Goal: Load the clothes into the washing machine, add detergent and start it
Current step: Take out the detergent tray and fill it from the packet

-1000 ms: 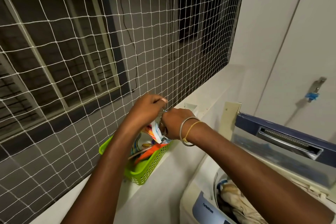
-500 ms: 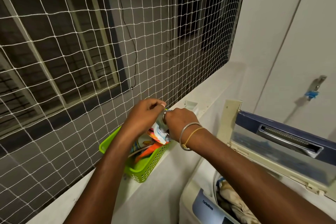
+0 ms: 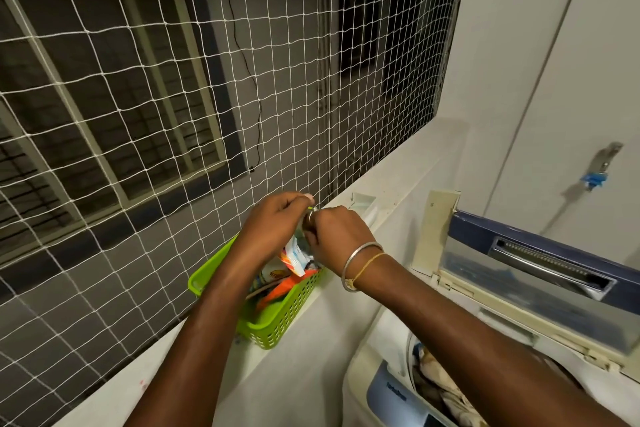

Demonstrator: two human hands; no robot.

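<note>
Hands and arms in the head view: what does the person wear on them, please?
Both forearms are bare, and no sleeve shows. The wrist of the right hand carries a round silver-coloured bangle and, next to it, a thin yellow band. The wrist of the left hand has nothing on it.

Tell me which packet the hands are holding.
The white-and-blue sachet, pinched at its top by the left hand and right hand; the orange packet lies in the green basket.
</note>
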